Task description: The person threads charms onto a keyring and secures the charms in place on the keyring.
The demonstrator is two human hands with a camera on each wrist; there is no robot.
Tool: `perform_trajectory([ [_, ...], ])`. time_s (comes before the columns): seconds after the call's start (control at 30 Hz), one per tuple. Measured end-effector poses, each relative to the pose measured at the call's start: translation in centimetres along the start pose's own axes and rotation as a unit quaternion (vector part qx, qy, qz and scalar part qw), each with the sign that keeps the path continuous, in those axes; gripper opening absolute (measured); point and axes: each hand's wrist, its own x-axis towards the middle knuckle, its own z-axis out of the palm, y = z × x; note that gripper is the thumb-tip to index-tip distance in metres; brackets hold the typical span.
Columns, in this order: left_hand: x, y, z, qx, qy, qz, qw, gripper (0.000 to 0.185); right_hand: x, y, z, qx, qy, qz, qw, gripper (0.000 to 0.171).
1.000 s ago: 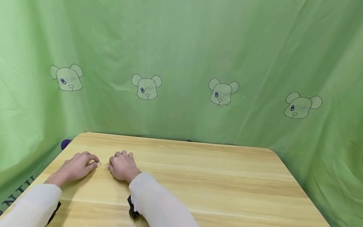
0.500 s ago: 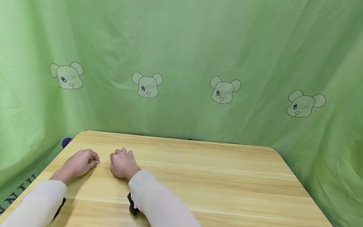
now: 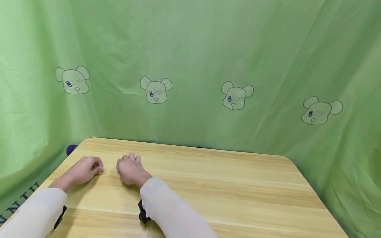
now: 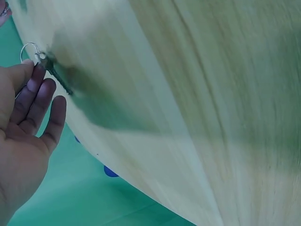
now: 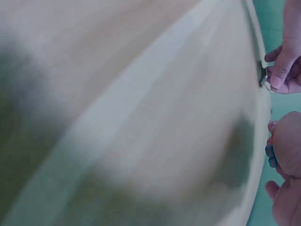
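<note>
We see a small metal ring (image 3: 102, 171) lying on the table (image 3: 226, 185) near its far left corner, pinched at the fingertips of the left hand (image 3: 84, 169). The right hand (image 3: 128, 168) rests just beside it, apart from the ring, fingers curled; something small may sit inside them, but the blurred wrist view leaves us unable to tell. A green curtain (image 3: 190, 66) hangs behind the far edge.

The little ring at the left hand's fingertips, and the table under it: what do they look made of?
The ring looks like thin bright metal wire: silvery, glinting loop, with a small dark piece hanging from it, too blurred to identify. The left hand pinches it. The table looks like light wood or wood-grain laminate: pale yellow streaked grain, smooth with a mild sheen, rounded corners.
</note>
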Motion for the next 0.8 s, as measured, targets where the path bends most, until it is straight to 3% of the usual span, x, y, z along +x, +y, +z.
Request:
perform_trajectory([
  [0.1,0.0,0.2,-0.2,-0.011,0.014,0.003,0.9998,0.009,-0.2,0.6,-0.8,0.044,0.022,0.003,0.999,0.01],
  [0.23,0.0,0.8,-0.5,-0.021,0.032,0.009,0.9992,0.004,-0.5,1.4,-2.0,0.092,0.042,0.008,0.995,0.008],
  [0.4,0.3,1.8,-1.0,-0.039,0.047,0.013,0.9981,0.005,-1.1,2.6,-3.2,0.125,0.062,0.001,0.99,0.013],
  [0.8,1.4,6.1,-0.6,-0.141,0.059,-0.001,0.9882,0.013,-4.6,5.9,-5.9,0.091,0.125,-0.041,0.987,0.021],
])
